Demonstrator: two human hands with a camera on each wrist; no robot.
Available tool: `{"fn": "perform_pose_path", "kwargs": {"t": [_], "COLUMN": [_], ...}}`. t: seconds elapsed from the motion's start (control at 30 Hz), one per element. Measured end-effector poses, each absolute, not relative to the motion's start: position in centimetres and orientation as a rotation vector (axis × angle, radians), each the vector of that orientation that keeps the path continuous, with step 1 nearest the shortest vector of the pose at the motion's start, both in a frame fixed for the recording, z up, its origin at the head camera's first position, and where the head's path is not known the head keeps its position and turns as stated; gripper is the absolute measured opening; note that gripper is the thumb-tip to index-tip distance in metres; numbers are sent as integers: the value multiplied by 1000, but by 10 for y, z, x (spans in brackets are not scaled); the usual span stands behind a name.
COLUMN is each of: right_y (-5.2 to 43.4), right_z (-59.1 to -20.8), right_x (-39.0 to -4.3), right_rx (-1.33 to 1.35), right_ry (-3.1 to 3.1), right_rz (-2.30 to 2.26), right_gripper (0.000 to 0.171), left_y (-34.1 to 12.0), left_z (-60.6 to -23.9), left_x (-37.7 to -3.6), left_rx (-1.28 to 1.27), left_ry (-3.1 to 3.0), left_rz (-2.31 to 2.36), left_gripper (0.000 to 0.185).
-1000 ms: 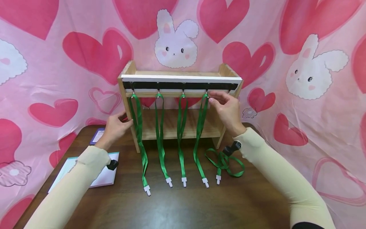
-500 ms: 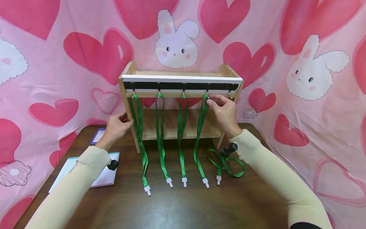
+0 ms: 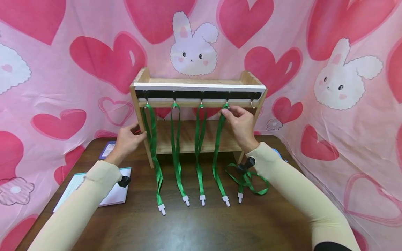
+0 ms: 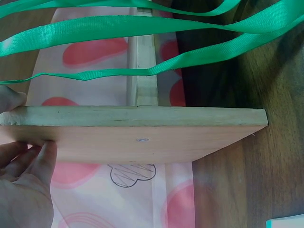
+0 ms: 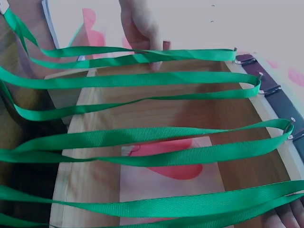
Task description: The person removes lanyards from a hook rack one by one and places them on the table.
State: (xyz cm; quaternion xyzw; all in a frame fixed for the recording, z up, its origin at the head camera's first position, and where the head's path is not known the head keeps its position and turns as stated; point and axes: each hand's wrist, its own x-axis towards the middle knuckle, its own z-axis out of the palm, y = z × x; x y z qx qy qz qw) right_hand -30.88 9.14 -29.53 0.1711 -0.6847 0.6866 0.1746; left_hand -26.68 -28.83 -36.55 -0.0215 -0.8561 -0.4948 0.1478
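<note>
Left hand [image 3: 127,139] gripping the rack [image 3: 164,137] at nine o'clock, right hand [image 3: 244,126] pinching the two-o'clock lanyard [image 3: 217,139], a careless tug could unhook it.

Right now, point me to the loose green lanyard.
In the head view, the loose green lanyard lies on the brown tabletop, right of centre, near the right leg of the wooden rack and beside the rightmost hanging lanyard.

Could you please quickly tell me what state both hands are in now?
Left hand: gripping the left side of the pale wooden rack.
Right hand: pinching the fourth flat green ribbon lanyard from the left, near its top.
</note>
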Motion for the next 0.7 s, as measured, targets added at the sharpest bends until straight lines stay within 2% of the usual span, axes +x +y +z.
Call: {"fn": "perform_pose_path", "kwargs": {"t": [0.4, 0.7], "right_y": [82, 88], "right_z": [-294, -291], "right_x": [-308, -310], "right_rx": [489, 479], "right_ry": [-1776, -1858], "right_rz": [2180, 2217], "right_gripper": [12, 27], "left_y": [-287, -287], "left_z": [-365, -365], "left_x": [-265, -264], "left_rx": [-62, -69], "left_ry": [-2469, -2467], "left_rz": [-1403, -1392], "left_gripper": [62, 62]}}
